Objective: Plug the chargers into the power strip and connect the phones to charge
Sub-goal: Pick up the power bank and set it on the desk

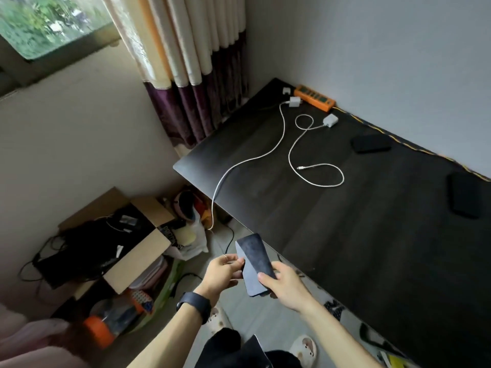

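Both my hands hold a dark phone point(254, 257) in front of the black table's point(345, 235) near edge: my left hand point(224, 272) pinches its left side, my right hand point(285, 284) grips its lower end. An orange power strip point(314, 97) lies at the far corner against the wall. One white charger point(294, 101) sits at the strip's left end, its cable point(239, 166) trailing off the table's edge toward the floor. A second white charger point(330, 120) lies loose on the table with its cable point(316, 168) looped beside it. Two more dark phones point(370, 143) point(465, 195) rest near the wall.
An open cardboard box point(127, 251) with dark cables and clutter stands on the floor at the left. A striped curtain point(191, 62) hangs behind the table's far corner beside a window. A small white plug point(286, 90) sits left of the strip.
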